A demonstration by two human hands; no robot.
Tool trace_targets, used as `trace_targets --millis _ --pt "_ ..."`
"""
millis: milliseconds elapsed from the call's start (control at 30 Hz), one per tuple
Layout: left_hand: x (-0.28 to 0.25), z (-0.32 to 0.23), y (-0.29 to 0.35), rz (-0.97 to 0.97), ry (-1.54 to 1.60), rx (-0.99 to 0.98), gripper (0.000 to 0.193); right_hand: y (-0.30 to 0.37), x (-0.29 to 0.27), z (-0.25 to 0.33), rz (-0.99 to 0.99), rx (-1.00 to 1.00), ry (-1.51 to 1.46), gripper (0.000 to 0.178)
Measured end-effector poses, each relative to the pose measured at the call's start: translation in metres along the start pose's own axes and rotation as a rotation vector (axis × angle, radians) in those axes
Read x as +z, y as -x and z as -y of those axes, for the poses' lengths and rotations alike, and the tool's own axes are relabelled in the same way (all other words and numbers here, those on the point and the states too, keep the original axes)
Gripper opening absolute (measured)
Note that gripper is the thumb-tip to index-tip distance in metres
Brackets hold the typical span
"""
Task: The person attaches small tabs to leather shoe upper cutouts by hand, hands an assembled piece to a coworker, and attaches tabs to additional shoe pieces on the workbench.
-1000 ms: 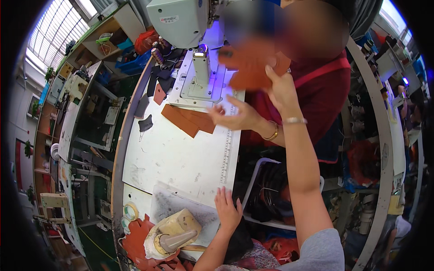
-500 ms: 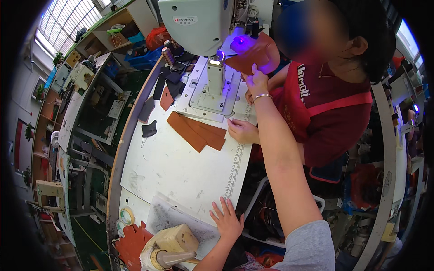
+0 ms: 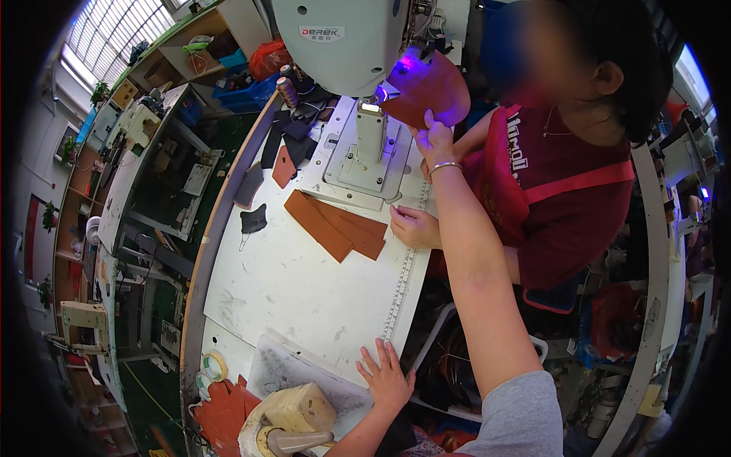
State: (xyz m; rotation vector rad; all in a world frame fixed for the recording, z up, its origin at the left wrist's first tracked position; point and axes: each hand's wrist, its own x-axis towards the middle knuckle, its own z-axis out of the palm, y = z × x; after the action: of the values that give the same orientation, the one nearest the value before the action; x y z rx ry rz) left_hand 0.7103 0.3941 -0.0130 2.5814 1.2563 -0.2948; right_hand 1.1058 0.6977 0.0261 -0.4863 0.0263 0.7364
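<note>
My right hand (image 3: pixel 435 143), with a bracelet at its wrist, is stretched far forward. Its fingers close on the lower edge of a brown leather piece (image 3: pixel 432 93), which stands raised beside the head of a grey-white sewing machine (image 3: pixel 339 46). Flat on the near edge of the white worktable (image 3: pixel 297 297), my left hand (image 3: pixel 388 376) lies with its fingers spread and holds nothing. Between my hands, a co-worker's hand (image 3: pixel 415 228) rests at the table's right edge. Several brown leather strips (image 3: pixel 335 226) overlap on the tabletop left of that hand.
Black scraps (image 3: pixel 297 137) and thread spools (image 3: pixel 287 93) lie left of the machine's post (image 3: pixel 371 137). A ruler strip (image 3: pixel 400 293) runs along the right edge. A whitish block (image 3: pixel 301 410), tape rolls (image 3: pixel 214 365) and reddish-brown leather pieces (image 3: pixel 225 415) crowd the near left. The co-worker (image 3: pixel 563 190) stands at right.
The leather piece has tilted and shows more of its flat face, while my right hand stays at its edge. The whole view has shifted slightly. My left hand remains on the table.
</note>
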Motion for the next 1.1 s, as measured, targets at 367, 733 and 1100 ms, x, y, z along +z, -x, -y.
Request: trace_targets --millis 367,733,1100 --pt "0.000 0.002 0.002 0.018 -0.026 0.014 0.086 -0.003 0.005 -0.003 -0.030 -0.003 0.001 0.039" --pt "-0.003 0.000 -0.003 0.000 -0.042 0.021 0.087 -0.004 0.009 0.011 -0.128 -0.030 -0.014 0.030" --pt "0.009 0.006 0.006 0.004 0.108 -0.037 0.091 0.172 -0.049 0.024 0.093 0.085 -0.090 0.035"
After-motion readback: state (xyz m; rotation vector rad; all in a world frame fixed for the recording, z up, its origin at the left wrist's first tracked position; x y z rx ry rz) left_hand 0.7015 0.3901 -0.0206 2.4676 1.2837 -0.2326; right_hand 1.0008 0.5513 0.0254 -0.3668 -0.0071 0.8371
